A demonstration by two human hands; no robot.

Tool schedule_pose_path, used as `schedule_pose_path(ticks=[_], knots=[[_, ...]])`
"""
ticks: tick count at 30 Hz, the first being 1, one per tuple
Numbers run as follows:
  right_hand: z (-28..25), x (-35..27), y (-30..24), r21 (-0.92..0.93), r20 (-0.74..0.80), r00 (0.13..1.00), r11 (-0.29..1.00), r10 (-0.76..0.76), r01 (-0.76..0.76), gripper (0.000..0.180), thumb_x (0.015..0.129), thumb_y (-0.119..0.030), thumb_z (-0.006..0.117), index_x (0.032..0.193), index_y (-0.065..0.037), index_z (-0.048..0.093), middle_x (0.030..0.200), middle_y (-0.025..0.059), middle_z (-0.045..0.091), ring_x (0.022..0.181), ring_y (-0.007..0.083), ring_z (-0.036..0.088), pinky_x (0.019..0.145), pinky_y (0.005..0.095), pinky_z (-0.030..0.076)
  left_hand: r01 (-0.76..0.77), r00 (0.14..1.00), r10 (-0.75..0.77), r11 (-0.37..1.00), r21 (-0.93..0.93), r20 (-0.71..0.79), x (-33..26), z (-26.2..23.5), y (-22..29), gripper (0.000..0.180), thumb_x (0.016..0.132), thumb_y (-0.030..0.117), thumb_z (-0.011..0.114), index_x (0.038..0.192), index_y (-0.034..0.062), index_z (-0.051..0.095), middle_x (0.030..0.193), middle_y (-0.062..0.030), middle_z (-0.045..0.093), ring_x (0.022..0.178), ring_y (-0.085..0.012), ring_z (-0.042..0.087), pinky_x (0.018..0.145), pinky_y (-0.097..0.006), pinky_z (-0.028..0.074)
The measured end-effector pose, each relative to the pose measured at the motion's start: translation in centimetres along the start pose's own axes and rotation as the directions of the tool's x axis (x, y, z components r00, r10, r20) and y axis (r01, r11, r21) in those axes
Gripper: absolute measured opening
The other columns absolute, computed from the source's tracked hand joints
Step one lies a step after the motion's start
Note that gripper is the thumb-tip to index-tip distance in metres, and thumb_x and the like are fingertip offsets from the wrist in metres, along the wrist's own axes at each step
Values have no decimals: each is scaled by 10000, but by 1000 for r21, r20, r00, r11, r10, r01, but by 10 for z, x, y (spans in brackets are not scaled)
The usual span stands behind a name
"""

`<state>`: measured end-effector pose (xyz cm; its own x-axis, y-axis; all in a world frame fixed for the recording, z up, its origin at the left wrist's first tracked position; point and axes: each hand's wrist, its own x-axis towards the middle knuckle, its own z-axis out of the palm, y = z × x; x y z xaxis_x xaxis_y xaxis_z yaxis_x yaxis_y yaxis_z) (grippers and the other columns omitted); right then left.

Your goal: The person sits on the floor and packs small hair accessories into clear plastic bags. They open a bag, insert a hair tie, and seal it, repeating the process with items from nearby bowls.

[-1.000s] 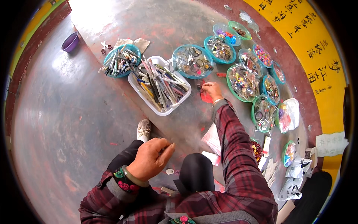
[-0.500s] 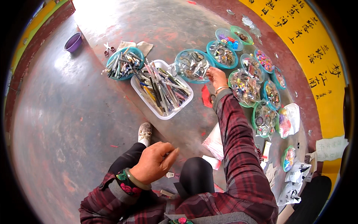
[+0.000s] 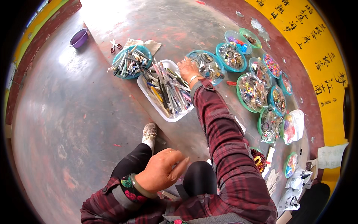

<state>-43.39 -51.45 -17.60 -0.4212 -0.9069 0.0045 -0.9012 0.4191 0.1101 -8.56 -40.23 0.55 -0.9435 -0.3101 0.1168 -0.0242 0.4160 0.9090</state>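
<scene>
My right hand (image 3: 187, 69) reaches far forward, its plaid sleeve stretched out, and hovers over the far end of a white tray (image 3: 149, 98) filled with pens and pencils. Just to its right lies a teal bowl (image 3: 209, 67) of small metal pieces. I see the hand from the back, so whether the fingers hold anything is hidden. My left hand (image 3: 162, 173) rests on my left knee with loose fingers and nothing in it; a green bangle sits on that wrist.
Another teal bowl of pens (image 3: 131, 61) is left of the tray, with scissors (image 3: 115, 45) and a cloth (image 3: 151, 44) behind. Several teal bowls of beads and trinkets (image 3: 253, 91) curve along the right by a yellow wall (image 3: 317, 48). A purple bowl (image 3: 79, 38) stands far left.
My right hand has moved left and farther away, from the floor by a small red thing to the far end of the white tray. The left hand has stayed on the knee.
</scene>
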Motion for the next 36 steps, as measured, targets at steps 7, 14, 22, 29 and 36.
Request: schedule_pose_path(ticks=[7, 14, 22, 29, 36], knots=[[-27, 5, 1, -11, 246, 969, 1000, 14, -11, 359, 843, -160, 479, 1198, -155, 536, 1303, 103, 465, 1315, 273, 297, 1010, 457, 309, -10, 1000, 10, 1000, 2, -12, 0, -3, 1, 77, 795, 65, 645, 788, 12, 590, 680, -106, 570, 623, -256, 561, 560, -327, 444], [-1, -7, 18, 48, 5, 999, 998, -38, 38, 345, 787, -119, 500, 1103, -191, 616, 1185, 95, 552, 1263, 307, 360, 974, 502, 319, -29, 999, 29, 999, 21, 18, 3, -1, 3, 92, 803, 86, 643, 794, 14, 586, 683, -117, 556, 629, -273, 556, 565, -336, 440], [-17, -8, 30, 201, -21, 999, 979, -36, 39, 133, 718, -154, 593, 780, -127, 708, 854, 78, 671, 922, 266, 602, 797, 403, 459, -27, 1000, 27, 998, 52, 8, 2, -1, 1, 104, 803, 99, 643, 792, 14, 585, 692, -121, 565, 637, -280, 561, 573, -343, 444], [-3, -5, 84, 933, -44, 918, 344, 394, -103, 162, 657, -153, 685, 752, -21, 681, 681, 103, 649, 595, 194, 615, 574, 313, 474, 24, 999, -23, 999, 44, -26, -1, 0, 2, 107, 802, 104, 641, 780, 16, 585, 679, -127, 566, 637, -284, 564, 571, -345, 446], [50, -34, 167, 80, -616, 733, 949, 288, -306, 232, 719, -207, 499, 644, -53, 656, 646, 171, 610, 618, 363, 595, 574, 420, 458, 18, 1000, -18, 998, 62, -9, 6, 2, -2, 106, 805, 94, 634, 770, 8, 582, 686, -129, 578, 639, -292, 568, 581, -346, 454]])
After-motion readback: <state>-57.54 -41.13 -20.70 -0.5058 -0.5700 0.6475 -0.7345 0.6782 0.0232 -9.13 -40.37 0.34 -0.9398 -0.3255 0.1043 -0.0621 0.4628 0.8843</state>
